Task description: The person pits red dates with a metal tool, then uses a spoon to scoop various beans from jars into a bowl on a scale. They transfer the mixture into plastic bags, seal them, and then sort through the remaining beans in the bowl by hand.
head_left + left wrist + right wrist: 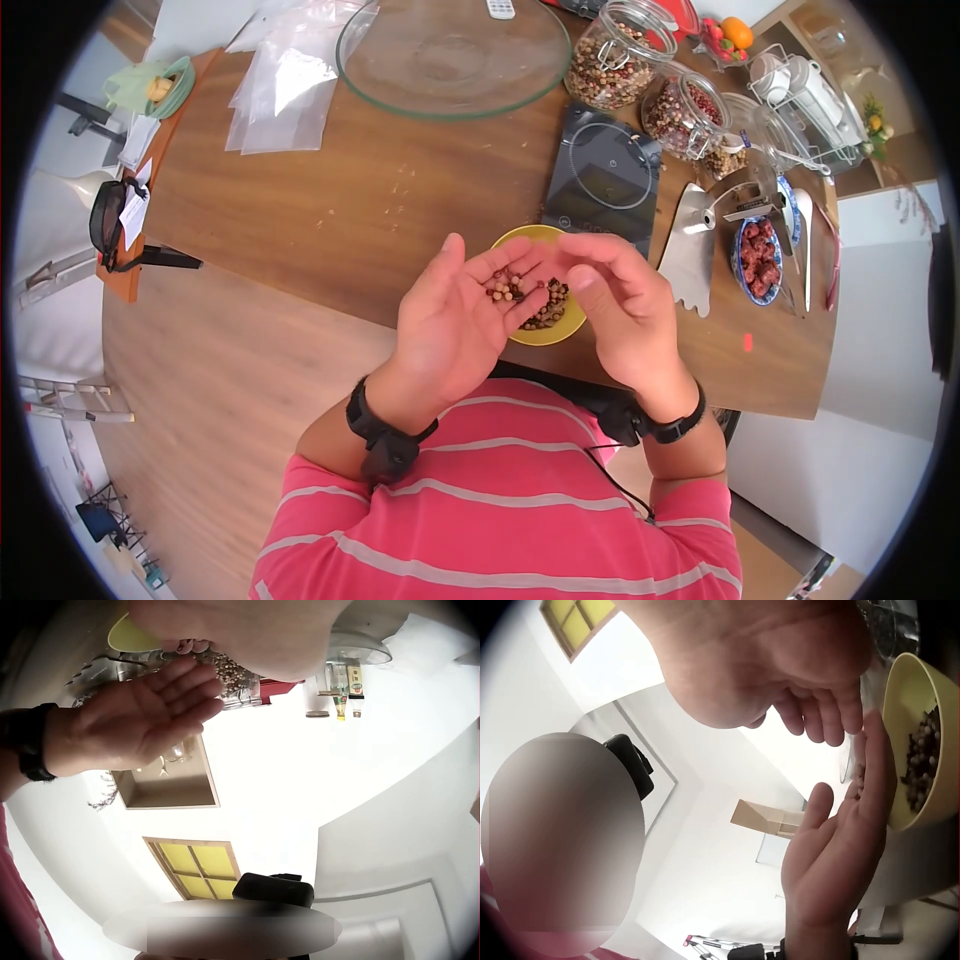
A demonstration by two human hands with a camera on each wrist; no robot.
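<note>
Yellow and partly hidden, a bowl sits on the counter beneath both hands, near a hotplate, with small round seeds inside. Above it, the left hand, palm up, carries more seeds on nearly straight fingers. The right hand is just beside it, fingers loosely bent, gripping nothing. Glass jars stand near the hotplate.

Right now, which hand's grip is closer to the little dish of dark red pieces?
The right: the right grip is nearer, with the dish off to its right, not touching. The left grip, palm up, is farther away, on the right grip's other side.
</note>
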